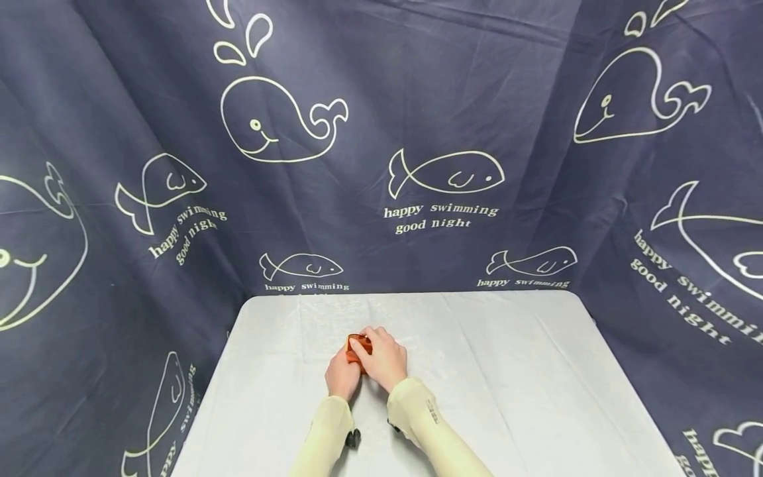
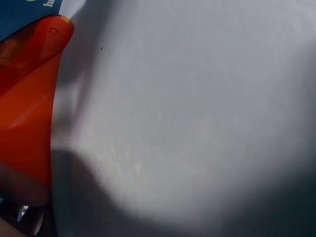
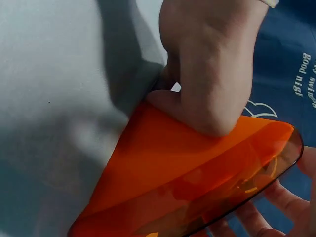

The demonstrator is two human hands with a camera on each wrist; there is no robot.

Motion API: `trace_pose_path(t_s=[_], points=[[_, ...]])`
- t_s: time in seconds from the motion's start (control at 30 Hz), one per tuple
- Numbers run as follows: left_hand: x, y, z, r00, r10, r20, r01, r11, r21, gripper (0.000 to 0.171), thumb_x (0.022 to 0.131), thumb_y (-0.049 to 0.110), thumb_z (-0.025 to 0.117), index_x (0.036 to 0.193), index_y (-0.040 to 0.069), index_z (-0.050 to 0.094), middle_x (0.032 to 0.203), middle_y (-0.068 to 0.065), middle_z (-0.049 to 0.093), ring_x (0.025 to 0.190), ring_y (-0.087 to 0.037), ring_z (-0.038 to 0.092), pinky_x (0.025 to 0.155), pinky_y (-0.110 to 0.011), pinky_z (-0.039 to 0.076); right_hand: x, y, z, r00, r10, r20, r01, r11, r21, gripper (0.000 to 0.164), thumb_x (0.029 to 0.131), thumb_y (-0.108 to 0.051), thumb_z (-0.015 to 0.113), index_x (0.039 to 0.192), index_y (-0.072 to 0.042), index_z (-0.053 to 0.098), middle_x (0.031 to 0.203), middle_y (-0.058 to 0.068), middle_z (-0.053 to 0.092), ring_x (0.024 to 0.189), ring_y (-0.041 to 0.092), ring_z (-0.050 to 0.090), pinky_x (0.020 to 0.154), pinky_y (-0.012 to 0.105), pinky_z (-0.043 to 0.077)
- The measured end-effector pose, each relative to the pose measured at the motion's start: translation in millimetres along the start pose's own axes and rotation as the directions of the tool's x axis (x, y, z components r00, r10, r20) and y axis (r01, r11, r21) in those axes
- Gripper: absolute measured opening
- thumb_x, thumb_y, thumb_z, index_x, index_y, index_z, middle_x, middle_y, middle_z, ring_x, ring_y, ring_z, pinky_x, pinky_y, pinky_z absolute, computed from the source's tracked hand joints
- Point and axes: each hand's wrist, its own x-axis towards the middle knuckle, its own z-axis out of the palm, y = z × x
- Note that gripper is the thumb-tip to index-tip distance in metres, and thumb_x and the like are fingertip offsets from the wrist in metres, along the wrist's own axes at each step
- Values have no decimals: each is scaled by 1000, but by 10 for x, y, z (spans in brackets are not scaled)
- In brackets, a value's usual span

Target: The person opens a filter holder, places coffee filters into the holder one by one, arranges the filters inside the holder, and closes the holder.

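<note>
Both hands are on a small orange plastic piece in the middle of the table; its exact kind does not show. In the right wrist view the orange piece is a tapered body with a glossy, see-through band along its wide, dark-edged rim. My left hand grips its narrow end, thumb and fingers curled at that end. The right hand holds the wide end, thumb across it, and fingers show just beyond the clear rim. A small round mark and fine ridges appear on the orange piece in the left wrist view.
A white-covered table with rounded corners lies under the hands. Dark blue curtains with whale and fish drawings stand round its back and sides. Both forearms, in cream sleeves, come from the near edge.
</note>
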Motion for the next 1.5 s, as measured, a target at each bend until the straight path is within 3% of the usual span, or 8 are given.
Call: trace_pose_path(t_s=[0.5,0.67,0.83,1.07,1.27,1.5], points=[[9,4,-7,999,-25,30,25,1000,11,37,90,20,60,124,11,73,116,-15,76,107,-41,71,88,-60,53,-17,19,6,1000,-27,14,27,1000,-12,31,98,-54,61,113,-29,72,97,-3,66,86,20,67,69,41,50],[6,8,3,999,-26,26,26,1000,-5,37,87,13,57,120,10,74,112,-15,77,104,-42,72,86,-60,54,-24,174,-38,995,-65,75,58,995,82,40,99,-52,61,128,-26,71,114,0,70,104,22,70,84,47,55],[7,-4,23,999,-34,19,34,999,3,23,83,9,57,100,12,72,102,-12,77,97,-39,73,82,-57,54,-78,557,-89,980,-142,140,111,972,207,48,96,-41,71,138,-17,66,129,3,70,115,25,68,100,47,53],[0,-3,6,999,-28,24,28,1000,-9,15,81,5,56,87,15,65,97,-10,77,93,-38,72,78,-56,53,-150,1006,-82,967,-205,149,192,977,95,52,83,-17,86,132,-18,68,119,2,70,110,23,69,99,44,54],[-8,-9,8,999,-15,39,15,1000,-1,14,83,7,55,88,16,63,101,-12,77,97,-39,73,79,-56,54,-151,1073,-39,963,-222,150,224,975,6,48,81,-15,87,126,-16,70,113,2,71,105,21,69,96,42,55],[-5,-25,12,999,-19,29,19,1000,-13,16,82,6,54,90,16,65,101,-12,77,96,-40,72,79,-58,54,-139,1060,-9,958,-248,146,252,968,-11,45,79,-11,88,120,-14,70,106,2,70,99,21,69,91,42,57]])
